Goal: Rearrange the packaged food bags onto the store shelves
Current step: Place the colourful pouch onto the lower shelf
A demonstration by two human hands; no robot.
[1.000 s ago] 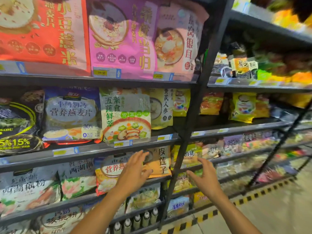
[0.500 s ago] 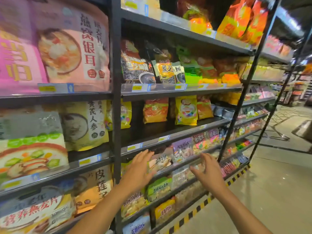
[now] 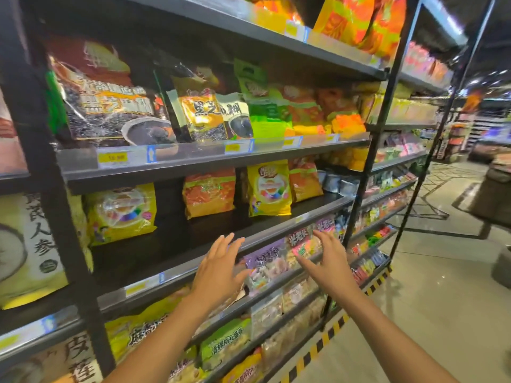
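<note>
I face dark metal store shelves (image 3: 210,164) stocked with packaged food bags. My left hand (image 3: 219,268) is raised in front of the middle shelf's edge, fingers straight and spread, holding nothing. My right hand (image 3: 327,262) reaches toward a purple and pink snack bag (image 3: 302,241) one shelf lower, its fingers loosely bent and empty. On the middle shelf stand a yellow bag (image 3: 268,187), an orange bag (image 3: 209,193) and another yellow bag (image 3: 121,212). Between them the shelf has bare gaps. Above are black sesame bags (image 3: 213,114).
A black upright post (image 3: 367,172) divides this shelf bay from the one to the right. Black-and-yellow hazard tape (image 3: 331,331) runs along the shelf foot. The tiled aisle floor (image 3: 431,299) stretches away to the right, with a dark low display (image 3: 495,197) at its far side.
My view has swung right from the oatmeal bags to the bay with yellow and orange bags. Both hands stayed raised and empty and now sit closer to the shelf front.
</note>
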